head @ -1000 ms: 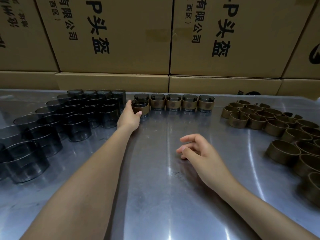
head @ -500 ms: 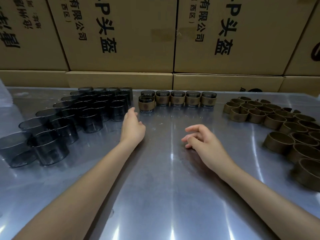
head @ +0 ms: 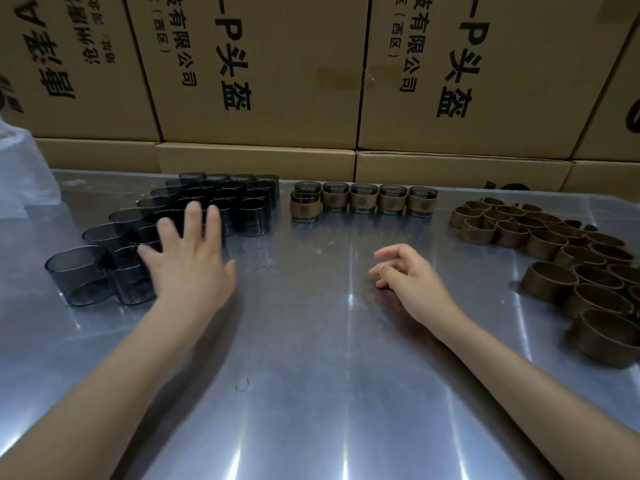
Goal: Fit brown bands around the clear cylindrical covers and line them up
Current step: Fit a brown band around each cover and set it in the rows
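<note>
At the left of the frame, the clear covers [head: 194, 216] are smoky grey, see-through, darkest where they overlap. At upper centre, the finished covers [head: 363, 200] show grey glassy rims above and below tan-brown bands, each band stamped with a darker round mark. At the right, the loose bands [head: 550, 244] are dull olive-brown with a few of the same dark round stamps. The table [head: 311, 375] is silver-grey metal with white glare streaks. Across the top, the cardboard boxes [head: 277, 81] are tan with black printed characters.
</note>
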### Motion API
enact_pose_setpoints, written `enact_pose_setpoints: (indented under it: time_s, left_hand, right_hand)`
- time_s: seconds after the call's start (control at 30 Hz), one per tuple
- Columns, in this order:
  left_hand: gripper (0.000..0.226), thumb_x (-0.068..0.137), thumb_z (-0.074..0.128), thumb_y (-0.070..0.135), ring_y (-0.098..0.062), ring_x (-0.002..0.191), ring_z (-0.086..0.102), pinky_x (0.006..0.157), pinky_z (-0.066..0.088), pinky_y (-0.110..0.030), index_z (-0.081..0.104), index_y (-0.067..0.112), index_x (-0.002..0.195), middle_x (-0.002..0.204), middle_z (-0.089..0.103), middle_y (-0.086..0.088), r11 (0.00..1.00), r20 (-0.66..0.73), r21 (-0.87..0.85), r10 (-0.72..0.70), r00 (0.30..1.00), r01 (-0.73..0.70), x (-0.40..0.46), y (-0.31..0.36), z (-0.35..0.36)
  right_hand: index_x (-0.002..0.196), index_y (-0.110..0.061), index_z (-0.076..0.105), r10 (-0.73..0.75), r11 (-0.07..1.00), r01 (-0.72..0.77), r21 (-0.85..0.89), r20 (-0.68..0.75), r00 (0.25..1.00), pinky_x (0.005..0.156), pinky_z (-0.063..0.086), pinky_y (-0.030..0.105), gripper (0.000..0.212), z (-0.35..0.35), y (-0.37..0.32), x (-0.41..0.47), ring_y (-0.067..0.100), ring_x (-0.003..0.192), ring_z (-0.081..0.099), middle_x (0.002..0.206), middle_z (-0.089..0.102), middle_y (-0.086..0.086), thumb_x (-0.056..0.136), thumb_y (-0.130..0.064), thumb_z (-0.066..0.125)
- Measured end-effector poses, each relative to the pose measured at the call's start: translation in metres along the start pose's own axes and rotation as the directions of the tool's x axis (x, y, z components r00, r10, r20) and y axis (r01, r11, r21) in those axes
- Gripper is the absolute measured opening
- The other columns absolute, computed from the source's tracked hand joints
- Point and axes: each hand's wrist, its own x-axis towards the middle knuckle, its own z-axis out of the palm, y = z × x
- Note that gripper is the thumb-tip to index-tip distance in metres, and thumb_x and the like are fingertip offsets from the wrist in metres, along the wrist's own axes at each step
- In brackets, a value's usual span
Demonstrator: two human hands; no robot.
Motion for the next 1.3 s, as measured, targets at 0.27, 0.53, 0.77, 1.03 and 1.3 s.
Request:
enact_pose_setpoints:
  time_s: [0.27, 0.53, 0.77, 1.03, 1.3]
  left_hand:
    - [0.049, 0.087, 0.064, 0.032, -0.036, 0.11, 0.037, 0.076, 0.044, -0.046, 0.043, 0.007, 0.124, 0.136, 0.025, -0.013, 0.99, -0.033, -0.094, 0.104, 0.994, -0.106, 0.0, 0.003, 0.005]
    - [0.073, 0.081, 0.068, 0.023, -0.037, 0.112, 0.053, 0.095, 0.047, -0.049, 0.029, 0.009, 0.142, 0.138, 0.026, -0.012, 0.612, -0.452, -0.346, 0.556, 0.698, -0.711, -0.032, 0.096, 0.008]
    - [0.097, 0.081, 0.071, 0.045, -0.028, 0.133, 0.042, 0.103, 0.041, -0.038, 0.008, 0.02, 0.151, 0.149, 0.038, -0.008, 0.546, 0.181, -0.838, 0.317, 0.931, -0.023, -0.015, 0.12, 0.02]
    - [0.066, 0.069, 0.065, 0.017, -0.015, 0.116, 0.057, 0.096, 0.048, -0.026, 0.044, 0.027, 0.131, 0.118, 0.059, 0.01, 0.206, 0.088, -0.978, 0.501, 0.861, -0.02, -0.014, 0.114, 0.017]
    - [0.076, 0.066, 0.067, 0.056, -0.002, 0.118, 0.056, 0.105, 0.044, -0.031, 0.049, 0.029, 0.135, 0.124, 0.061, 0.012, 0.09, -0.022, -0.993, 0.498, 0.867, -0.077, -0.019, 0.116, 0.012]
  right_hand:
    - [0.098, -0.028, 0.055, 0.005, 1.0, -0.005, -0.003, 0.001, 1.0, 0.078, 0.051, 0.027, 0.019, 0.001, 0.003, 0.004, 0.009, 0.08, 0.065, 0.09, 0.068, -0.006, 0.097, -0.01, 0.048]
    - [0.1, -0.025, 0.055, 0.011, 1.0, -0.01, 0.03, -0.022, 1.0, 0.085, 0.049, 0.032, 0.027, 0.001, 0.006, 0.006, 0.017, 0.093, 0.064, 0.097, 0.067, -0.004, 0.092, 0.0, 0.049]
    - [0.127, -0.017, 0.05, 0.039, 0.996, -0.042, 0.077, 0.045, 0.998, 0.096, 0.051, 0.038, 0.048, 0.003, 0.005, 0.008, 0.011, 0.113, 0.057, 0.128, 0.059, 0.002, 0.086, 0.007, 0.049]
    - [0.13, -0.025, 0.051, -0.112, 0.972, 0.128, -0.198, 0.09, 0.99, 0.091, 0.044, 0.017, 0.056, 0.002, 0.009, 0.007, -0.005, 0.101, 0.054, 0.118, 0.051, -0.01, 0.08, -0.028, 0.076]
    - [0.122, -0.042, 0.048, -0.204, 0.979, 0.205, -0.002, 0.106, 0.973, 0.099, 0.049, 0.04, 0.063, -0.002, 0.008, 0.001, 0.006, 0.111, 0.061, 0.113, 0.062, -0.024, 0.072, -0.023, 0.081]
